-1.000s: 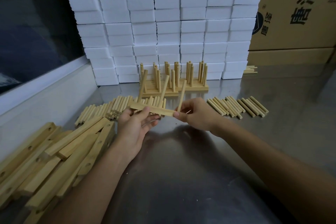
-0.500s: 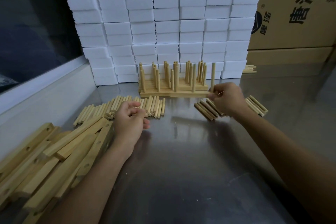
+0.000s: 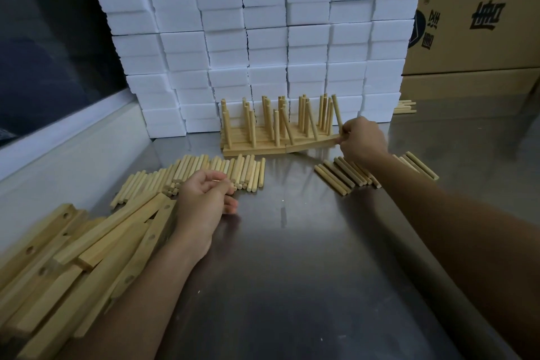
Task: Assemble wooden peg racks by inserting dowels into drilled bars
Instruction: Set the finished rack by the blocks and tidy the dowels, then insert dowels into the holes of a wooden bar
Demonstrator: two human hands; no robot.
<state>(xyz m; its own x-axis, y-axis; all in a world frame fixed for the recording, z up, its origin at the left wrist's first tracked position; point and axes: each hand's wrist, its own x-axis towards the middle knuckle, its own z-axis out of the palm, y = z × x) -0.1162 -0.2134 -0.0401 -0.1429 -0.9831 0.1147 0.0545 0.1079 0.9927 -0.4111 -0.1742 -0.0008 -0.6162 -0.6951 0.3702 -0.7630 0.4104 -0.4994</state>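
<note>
Several finished peg racks (image 3: 251, 148) stand in a row at the back of the steel table. My right hand (image 3: 361, 140) grips the right end of one peg rack (image 3: 309, 144), which sits tilted with that end raised and its dowels leaning. My left hand (image 3: 204, 199) rests on the table with its fingers loosely curled and holds nothing; it lies beside a pile of loose dowels (image 3: 204, 171). A second pile of loose dowels (image 3: 347, 175) lies under my right wrist. Drilled bars (image 3: 96, 245) are heaped at the left.
A wall of stacked white foam blocks (image 3: 263, 38) stands right behind the racks. Cardboard boxes (image 3: 482, 23) rise at the back right, with a few dowels (image 3: 404, 107) at their foot. A white ledge (image 3: 67, 137) runs along the left side of the steel table (image 3: 306, 272).
The rack I held in both hands a second ago now sits with the others at the back. My left hand let go and dropped to the table; my right hand carried it there.
</note>
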